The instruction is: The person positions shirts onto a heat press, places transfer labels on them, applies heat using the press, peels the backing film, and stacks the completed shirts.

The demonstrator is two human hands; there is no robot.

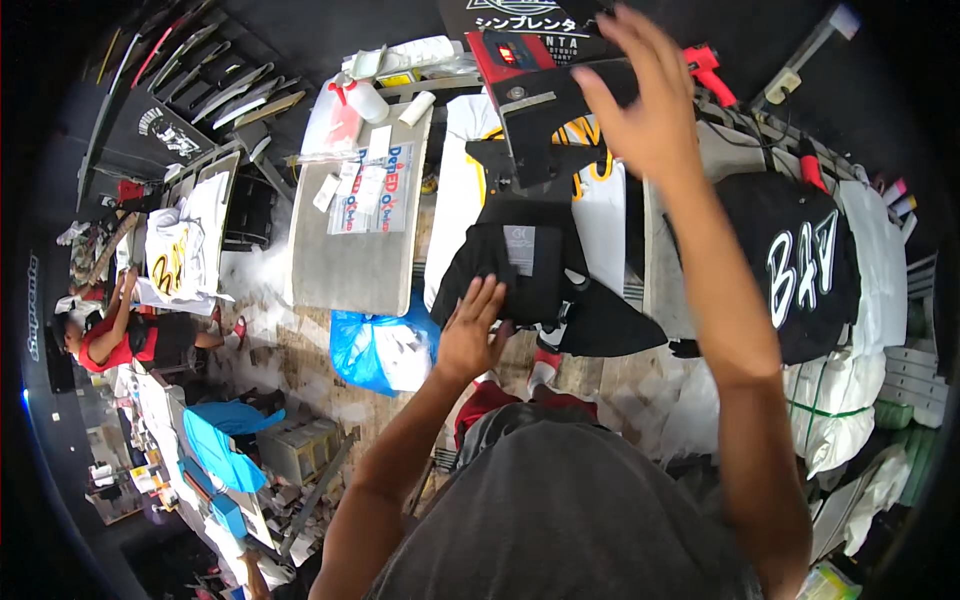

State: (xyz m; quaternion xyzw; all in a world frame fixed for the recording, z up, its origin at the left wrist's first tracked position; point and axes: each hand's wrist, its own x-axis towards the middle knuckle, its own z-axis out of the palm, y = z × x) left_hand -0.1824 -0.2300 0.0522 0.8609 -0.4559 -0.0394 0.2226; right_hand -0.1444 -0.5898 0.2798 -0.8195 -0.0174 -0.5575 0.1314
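Observation:
In front of me a black garment [590, 320] is spread on the press's small platen, with its neck part toward the machine. A pale grey printed rectangle [520, 250] lies on the cloth. My left hand [472, 330] rests flat on the garment's left side, fingers stretched out. Raised at the upper right, my right hand [645, 100] is open with fingers spread and holds nothing. It is in front of the dark heat press [560, 110] with its red control box [510, 55]; whether it touches the press I cannot tell.
White shirts with yellow-black print [465, 150] lie beneath the press. To the left a grey board [350, 265] bears plastic packaging and paper. A black shirt with white lettering [800, 260] and red heat gun [705, 75] are at right. Another person [110, 340] works far left.

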